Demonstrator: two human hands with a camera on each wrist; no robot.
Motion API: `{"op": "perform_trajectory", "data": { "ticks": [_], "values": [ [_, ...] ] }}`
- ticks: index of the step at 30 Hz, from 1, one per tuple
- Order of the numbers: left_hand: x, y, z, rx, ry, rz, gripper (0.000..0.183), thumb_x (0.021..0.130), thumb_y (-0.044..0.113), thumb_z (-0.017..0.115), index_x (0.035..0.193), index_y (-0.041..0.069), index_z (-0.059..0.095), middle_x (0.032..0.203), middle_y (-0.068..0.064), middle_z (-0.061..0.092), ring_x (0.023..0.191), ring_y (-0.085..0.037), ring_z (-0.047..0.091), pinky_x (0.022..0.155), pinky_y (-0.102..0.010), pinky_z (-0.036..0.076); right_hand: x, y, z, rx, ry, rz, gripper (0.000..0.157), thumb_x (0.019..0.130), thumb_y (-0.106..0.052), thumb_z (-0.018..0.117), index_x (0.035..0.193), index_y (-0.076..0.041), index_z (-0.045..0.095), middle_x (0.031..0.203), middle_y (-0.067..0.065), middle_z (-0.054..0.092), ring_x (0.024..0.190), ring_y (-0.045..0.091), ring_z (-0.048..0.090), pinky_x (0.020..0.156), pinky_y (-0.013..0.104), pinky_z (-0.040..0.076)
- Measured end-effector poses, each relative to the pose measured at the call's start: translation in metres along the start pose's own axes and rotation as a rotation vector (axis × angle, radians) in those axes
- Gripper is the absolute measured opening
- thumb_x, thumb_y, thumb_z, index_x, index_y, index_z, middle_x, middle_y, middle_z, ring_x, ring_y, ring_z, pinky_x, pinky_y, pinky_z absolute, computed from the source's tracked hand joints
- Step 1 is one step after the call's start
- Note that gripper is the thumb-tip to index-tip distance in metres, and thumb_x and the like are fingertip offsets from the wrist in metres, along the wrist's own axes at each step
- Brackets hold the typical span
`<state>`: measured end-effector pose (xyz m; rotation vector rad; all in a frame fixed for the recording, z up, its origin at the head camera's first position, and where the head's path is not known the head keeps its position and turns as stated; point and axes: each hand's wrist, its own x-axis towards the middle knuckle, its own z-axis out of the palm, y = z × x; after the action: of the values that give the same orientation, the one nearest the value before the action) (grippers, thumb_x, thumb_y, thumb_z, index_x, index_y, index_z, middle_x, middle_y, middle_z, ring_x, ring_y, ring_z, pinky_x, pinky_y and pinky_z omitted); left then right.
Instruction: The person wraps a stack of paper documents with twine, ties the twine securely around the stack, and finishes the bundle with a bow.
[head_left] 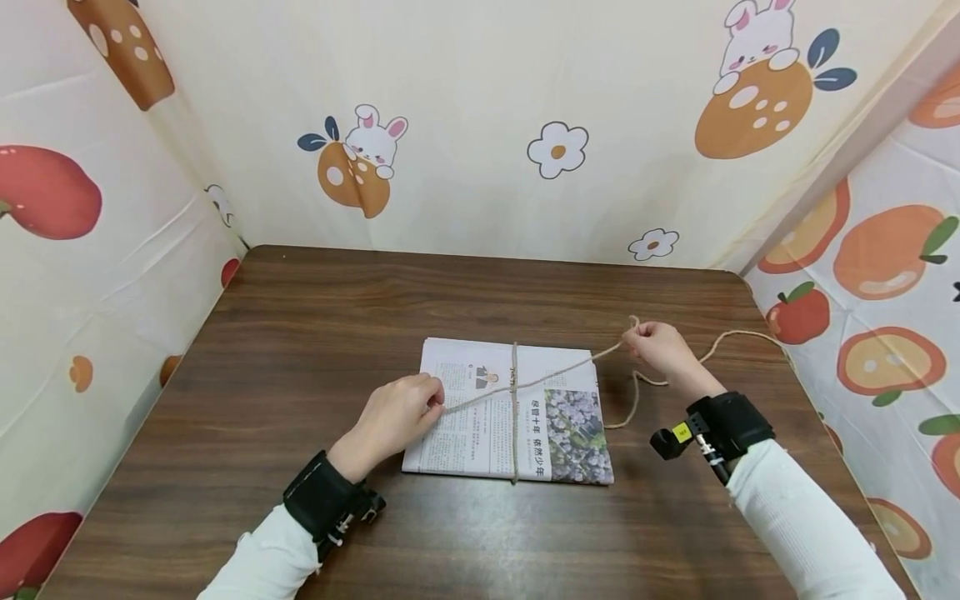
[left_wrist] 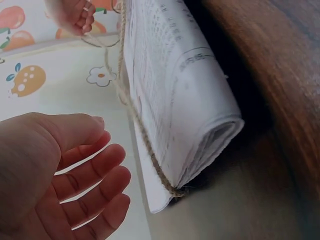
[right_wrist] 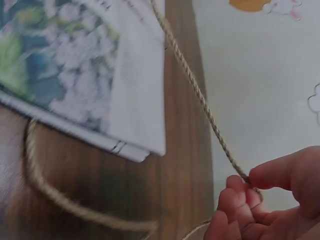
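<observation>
A folded bundle of newspapers (head_left: 465, 450) lies on the table, a strand of twine (head_left: 515, 433) running across it from back to front. My right hand (head_left: 663, 350) is raised beyond the bundle's right back corner and pinches the twine (right_wrist: 200, 97) between thumb and fingers. From that pinch the twine slants over the top to the bundle's left edge, where it bends around the folded side (left_wrist: 167, 185). Beside that edge is my left hand (head_left: 401, 412); in the left wrist view its fingers (left_wrist: 107, 187) are loosely bent with nothing between them.
Another length of twine (head_left: 628, 421) comes out at the bundle's right edge, and a loose tail (head_left: 738, 333) trails over the table's right edge. Brown wood tabletop (head_left: 337, 300) surrounds the bundle. Printed cloth (head_left: 465, 225) hangs behind and at both sides.
</observation>
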<state>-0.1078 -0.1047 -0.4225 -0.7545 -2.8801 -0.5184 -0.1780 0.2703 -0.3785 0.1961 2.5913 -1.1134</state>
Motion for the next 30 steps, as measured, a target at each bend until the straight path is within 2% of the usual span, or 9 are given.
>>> {"op": "perform_trajectory", "data": {
  "ticks": [2, 4, 9, 13, 17, 22, 30],
  "values": [
    [-0.001, 0.000, 0.001, -0.003, -0.006, -0.003, 0.010, 0.081, 0.016, 0.066, 0.075, 0.018, 0.059, 0.067, 0.009, 0.048, 0.056, -0.005, 0.040, 0.048, -0.020, 0.034, 0.001, 0.006, 0.002, -0.032, -0.027, 0.012, 0.032, 0.094, -0.025, 0.040, 0.102, 0.003, 0.053, 0.096, 0.013, 0.055, 0.086, 0.022, 0.051, 0.075, 0.033, 0.043],
    [-0.001, 0.000, 0.002, -0.007, -0.008, -0.005, 0.010, 0.081, 0.016, 0.066, 0.075, 0.019, 0.059, 0.067, 0.009, 0.048, 0.056, -0.004, 0.041, 0.049, -0.020, 0.035, 0.003, 0.011, 0.004, -0.060, -0.041, 0.014, 0.033, 0.092, -0.024, 0.041, 0.102, 0.004, 0.055, 0.092, 0.013, 0.057, 0.078, 0.019, 0.051, 0.069, 0.030, 0.043],
    [-0.001, 0.001, 0.003, -0.018, -0.003, -0.001, 0.010, 0.081, 0.016, 0.066, 0.074, 0.019, 0.058, 0.068, 0.010, 0.050, 0.057, -0.004, 0.042, 0.050, -0.020, 0.036, 0.006, 0.018, 0.011, -0.129, -0.060, -0.009, 0.022, 0.089, -0.018, 0.044, 0.090, 0.002, 0.055, 0.076, 0.007, 0.057, 0.062, 0.011, 0.045, 0.058, 0.025, 0.038],
    [-0.001, 0.002, 0.003, -0.015, -0.008, 0.001, 0.012, 0.081, 0.016, 0.066, 0.073, 0.020, 0.058, 0.068, 0.010, 0.049, 0.058, -0.004, 0.042, 0.050, -0.021, 0.036, 0.006, 0.020, 0.014, -0.194, -0.047, -0.028, 0.021, 0.090, -0.019, 0.044, 0.086, -0.001, 0.054, 0.076, 0.007, 0.058, 0.064, 0.012, 0.047, 0.061, 0.025, 0.038],
    [-0.001, 0.001, 0.003, -0.010, -0.020, -0.006, 0.012, 0.081, 0.016, 0.065, 0.073, 0.020, 0.057, 0.067, 0.010, 0.048, 0.057, -0.004, 0.041, 0.050, -0.020, 0.035, 0.005, 0.023, 0.012, -0.231, -0.036, -0.036, 0.024, 0.092, -0.021, 0.043, 0.093, 0.000, 0.054, 0.073, 0.004, 0.054, 0.066, 0.016, 0.050, 0.061, 0.027, 0.038],
    [-0.002, 0.001, 0.004, -0.005, -0.026, -0.009, 0.012, 0.082, 0.017, 0.065, 0.073, 0.020, 0.057, 0.067, 0.010, 0.047, 0.057, -0.004, 0.041, 0.051, -0.021, 0.036, 0.001, 0.027, 0.007, -0.255, -0.003, -0.052, 0.026, 0.092, -0.022, 0.043, 0.098, 0.001, 0.054, 0.079, 0.007, 0.056, 0.068, 0.018, 0.050, 0.061, 0.028, 0.037],
    [-0.003, -0.001, 0.005, -0.010, -0.020, -0.007, 0.012, 0.081, 0.017, 0.065, 0.073, 0.021, 0.057, 0.067, 0.011, 0.047, 0.057, -0.004, 0.041, 0.051, -0.021, 0.035, 0.000, 0.039, -0.004, -0.339, 0.113, -0.053, 0.029, 0.091, -0.022, 0.042, 0.101, 0.003, 0.054, 0.092, 0.018, 0.058, 0.073, 0.025, 0.052, 0.061, 0.029, 0.035]
  ]
}}
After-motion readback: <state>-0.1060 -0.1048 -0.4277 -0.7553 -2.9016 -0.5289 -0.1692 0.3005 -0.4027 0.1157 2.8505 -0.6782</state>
